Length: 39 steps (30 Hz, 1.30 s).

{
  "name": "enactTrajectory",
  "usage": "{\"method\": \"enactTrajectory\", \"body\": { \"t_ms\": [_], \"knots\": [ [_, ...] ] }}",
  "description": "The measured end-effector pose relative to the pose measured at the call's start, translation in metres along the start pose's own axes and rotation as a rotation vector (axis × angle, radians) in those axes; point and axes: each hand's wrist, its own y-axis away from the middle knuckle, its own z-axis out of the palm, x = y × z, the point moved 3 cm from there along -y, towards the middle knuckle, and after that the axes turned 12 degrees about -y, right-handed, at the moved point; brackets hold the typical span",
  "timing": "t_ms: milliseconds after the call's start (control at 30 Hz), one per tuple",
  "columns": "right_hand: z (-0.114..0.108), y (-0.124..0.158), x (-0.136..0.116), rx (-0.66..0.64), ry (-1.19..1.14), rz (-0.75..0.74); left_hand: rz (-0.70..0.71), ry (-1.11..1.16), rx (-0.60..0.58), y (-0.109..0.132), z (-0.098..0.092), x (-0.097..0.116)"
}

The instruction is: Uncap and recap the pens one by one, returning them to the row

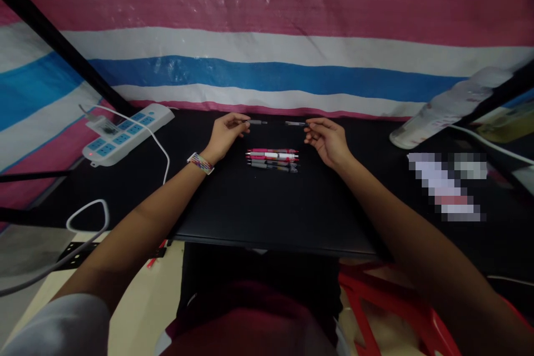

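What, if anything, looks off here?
Left hand holds a gray pen grip, right hand a clear barrel, with a gap between: apparently taken apart, unlike the pens nearby. A pixelated patch hides detail at right.

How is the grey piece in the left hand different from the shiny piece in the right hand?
The grey piece looks mostly dull, while the shiny piece has pale, glinting streaks. The grey piece sticks out toward the right hand; the shiny piece sticks out toward the left hand. Both are slim and held by fingertips.
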Motion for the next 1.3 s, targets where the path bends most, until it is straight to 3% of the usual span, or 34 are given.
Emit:
{"method": "enactTrajectory", "body": {
  "t_ms": [733, 833, 967, 1033, 1133, 1300],
  "knots": [
    [0.003, 0.003, -0.001, 0.031, -0.029, 0.002, 0.014, -0.043, -0.001, -0.001, 0.001, -0.004],
    [0.006, 0.006, 0.000, 0.004, 0.017, -0.008, 0.021, -0.058, -0.037, 0.001, 0.003, -0.001],
    [0.016, 0.013, 0.001, -0.149, 0.108, -0.014, 0.108, -0.201, -0.171, 0.009, 0.012, 0.009],
    [0.019, 0.016, 0.002, -0.185, 0.114, -0.023, 0.151, -0.274, -0.179, 0.012, 0.014, 0.014],
    [0.019, 0.017, 0.003, -0.171, 0.111, -0.030, 0.185, -0.288, -0.160, 0.014, 0.016, 0.018],
    [0.017, 0.014, 0.004, -0.114, 0.093, -0.008, 0.220, -0.124, -0.187, 0.015, 0.020, 0.020]
  ]
}}
